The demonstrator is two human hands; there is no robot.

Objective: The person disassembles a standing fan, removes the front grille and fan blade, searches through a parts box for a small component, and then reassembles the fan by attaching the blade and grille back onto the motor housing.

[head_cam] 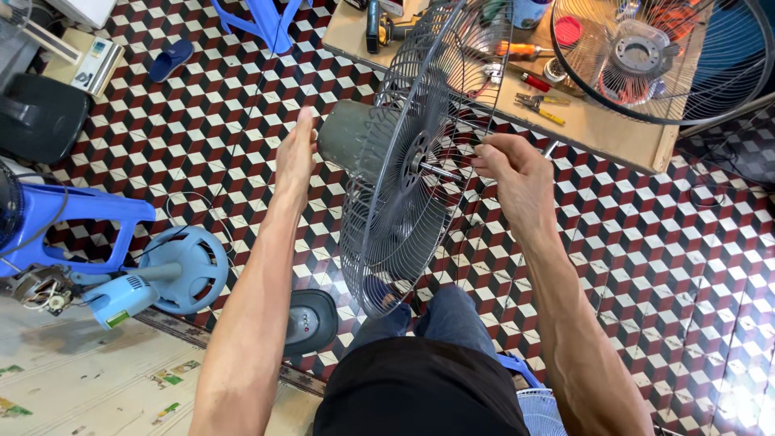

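A grey fan stands in front of me with its rear wire guard [420, 210] facing right and its motor housing [349, 139] at the left. My left hand [296, 153] presses flat, fingers straight, against the back of the motor housing. On the guard's front side, my right hand [517, 173] has its fingers curled at the motor shaft [440, 170] in the hub; what it pinches there is too small to tell. The fan's base with control buttons [311, 321] sits on the floor by my knee.
A wooden table [597, 129] at the back holds pliers, screwdrivers, a drill and another wire guard [658, 56]. A dismantled blue fan [121, 266] lies at the left. A blue stool [262, 20] and a slipper [171, 58] stand on the patterned tile floor.
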